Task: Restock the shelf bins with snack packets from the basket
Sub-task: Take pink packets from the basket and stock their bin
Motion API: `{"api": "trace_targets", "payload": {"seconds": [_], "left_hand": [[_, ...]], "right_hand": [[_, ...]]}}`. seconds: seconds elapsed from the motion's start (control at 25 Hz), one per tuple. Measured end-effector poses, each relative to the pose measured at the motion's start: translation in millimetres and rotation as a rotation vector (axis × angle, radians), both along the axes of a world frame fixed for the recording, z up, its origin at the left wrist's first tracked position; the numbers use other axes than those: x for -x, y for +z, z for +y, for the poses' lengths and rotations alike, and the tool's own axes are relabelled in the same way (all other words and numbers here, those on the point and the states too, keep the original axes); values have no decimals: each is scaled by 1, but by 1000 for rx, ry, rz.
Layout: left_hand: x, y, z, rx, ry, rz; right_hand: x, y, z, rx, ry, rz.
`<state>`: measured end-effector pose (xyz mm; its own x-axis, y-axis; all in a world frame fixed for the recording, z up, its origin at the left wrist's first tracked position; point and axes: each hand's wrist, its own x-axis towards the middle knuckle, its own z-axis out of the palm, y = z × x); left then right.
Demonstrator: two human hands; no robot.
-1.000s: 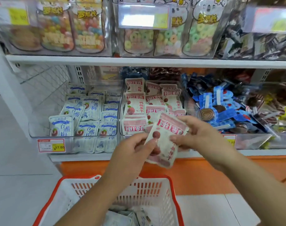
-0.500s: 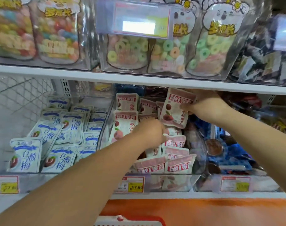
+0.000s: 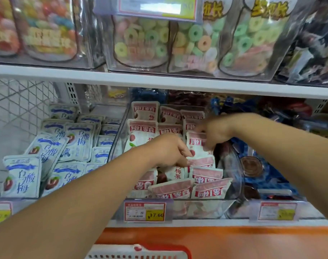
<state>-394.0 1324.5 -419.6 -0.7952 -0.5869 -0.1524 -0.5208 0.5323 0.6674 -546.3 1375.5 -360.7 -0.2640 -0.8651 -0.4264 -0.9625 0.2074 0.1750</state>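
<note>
The right hand point(image 3: 213, 134) pinches the top of a red-and-white plum packet point(image 3: 197, 146) standing in the middle clear bin point(image 3: 236, 174). The left hand point(image 3: 167, 150) curls among its neighbours just nearer (grip unclear, blurred). Blue-and-white packets point(image 3: 79, 141) lie left, and the red basket point(image 3: 140, 251) is nearest.

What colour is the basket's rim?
Red. The basket rim shows at the bottom edge of the head view.

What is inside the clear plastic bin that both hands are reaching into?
The clear plastic bin holds rows of pink-and-white snack packets. The right hand pinches one; the left hand reaches among others. Its floor is hidden beneath them.
</note>
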Motion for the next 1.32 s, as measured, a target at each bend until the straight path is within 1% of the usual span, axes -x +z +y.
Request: {"api": "trace_targets", "payload": {"seconds": [0.04,0.08,0.12,0.16,0.24,0.32,0.36,0.4,0.44,0.52,0.56,0.6,0.64,0.72,0.76,0.8,0.92,1.08,1.16,1.24,1.32], "left_hand": [[2,-2,0,24,15,-14],[4,-3,1,68,28,-43],[6,-4,2,125,36,-84],[7,-5,3,179,43,-123],[7,-3,5,220,34,-139],[1,6,2,211,13,-72],[-2,12,-3,272,41,-43],[-5,17,-13,387,91,-42],[-7,20,-24,527,141,-82],[-7,22,-45,773,165,-260],[-4,21,-51,824,152,-356],[-1,19,-56,811,140,-420],[3,17,-61,761,137,-439],[8,19,-68,628,147,-392],[8,20,-71,603,154,-347],[9,22,-74,620,168,-304],[7,23,-78,714,234,-177],[3,20,-75,629,213,-149],[-14,29,-67,600,207,-82],[-44,34,-49,685,175,26],[-85,30,-25,775,153,180]], "right_hand": [[-1,-4,0,6,41,94],[-1,-6,2,60,78,180],[2,-6,5,145,96,238],[5,-5,8,231,102,253],[9,-5,14,336,120,233],[11,-7,16,379,140,233],[15,-7,15,413,127,232],[17,-5,14,448,101,223],[21,-3,12,474,88,212],[21,-2,12,513,130,189],[16,-5,14,528,167,150],[7,-9,15,526,198,78],[-4,-14,15,491,196,-19],[-21,-25,10,368,133,-169],[-24,-29,5,337,114,-193],[-25,-31,2,339,94,-205],[-19,-33,-7,473,50,-186],[-18,-40,-5,477,-15,-168],[-20,-34,5,558,-41,-159],[-29,-23,22,679,-29,-174],[-50,-17,44,797,20,-262]]}}
